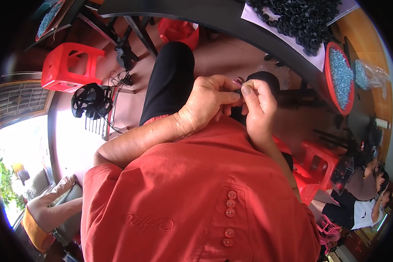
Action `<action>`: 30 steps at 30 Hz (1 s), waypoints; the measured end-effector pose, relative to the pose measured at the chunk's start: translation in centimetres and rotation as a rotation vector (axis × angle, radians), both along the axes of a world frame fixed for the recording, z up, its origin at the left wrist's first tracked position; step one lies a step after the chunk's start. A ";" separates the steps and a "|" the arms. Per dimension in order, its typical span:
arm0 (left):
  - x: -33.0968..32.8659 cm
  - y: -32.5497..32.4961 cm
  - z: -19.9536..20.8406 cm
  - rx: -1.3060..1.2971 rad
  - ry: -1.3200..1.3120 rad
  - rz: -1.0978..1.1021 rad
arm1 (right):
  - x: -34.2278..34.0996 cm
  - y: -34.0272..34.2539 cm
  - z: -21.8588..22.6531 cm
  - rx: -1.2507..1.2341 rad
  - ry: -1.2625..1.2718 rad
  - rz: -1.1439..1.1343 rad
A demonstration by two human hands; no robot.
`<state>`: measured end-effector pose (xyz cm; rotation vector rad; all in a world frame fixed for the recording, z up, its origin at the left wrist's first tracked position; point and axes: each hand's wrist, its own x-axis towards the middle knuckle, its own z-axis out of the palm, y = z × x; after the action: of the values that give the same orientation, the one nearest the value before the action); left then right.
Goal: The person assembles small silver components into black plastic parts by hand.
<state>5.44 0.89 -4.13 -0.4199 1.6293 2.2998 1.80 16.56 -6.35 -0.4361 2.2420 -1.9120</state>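
Fingers (252,99) close together, black table (196,15) ahead, red stools (56,72) either side

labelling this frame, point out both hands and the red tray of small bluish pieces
Left hand (202,101), head view: back of the hand
Right hand (261,107), head view: near the thumb's base
Red tray (334,98), head view: left rim

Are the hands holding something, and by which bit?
I can't tell: the left hand and right hand are pinched close together, hiding most of anything between them, so which bit might be held can't be told either.
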 end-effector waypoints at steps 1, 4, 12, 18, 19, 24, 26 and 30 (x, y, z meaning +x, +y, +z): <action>0.0 0.0 0.1 0.005 -0.012 0.000 | 0.0 0.1 0.0 0.000 -0.001 0.000; 0.0 0.2 -0.1 0.020 -0.011 0.010 | 0.1 0.3 -0.1 -0.068 -0.010 0.006; 0.2 0.3 -0.3 -0.045 0.021 0.006 | 0.3 0.1 -0.4 -0.079 0.056 -0.008; 0.3 0.4 -0.7 -0.043 0.031 0.018 | 0.5 -0.1 -0.2 -0.024 0.041 -0.008; 0.4 0.4 -0.7 -0.042 0.031 0.019 | 0.4 0.0 -0.3 -0.023 0.040 -0.009; 0.5 0.5 -1.2 -0.037 0.050 0.034 | 0.1 0.5 -0.6 0.020 -0.009 0.067; 0.7 0.7 -1.3 -0.047 0.052 0.039 | 0.2 0.3 -0.5 0.020 -0.027 0.065; 0.8 1.0 -1.8 -0.063 0.065 0.074 | 0.2 0.1 -0.6 0.042 -0.133 0.071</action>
<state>6.22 1.92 -5.98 -0.4312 1.7495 2.3436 2.01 16.65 -6.92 -0.3659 2.1489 -1.7995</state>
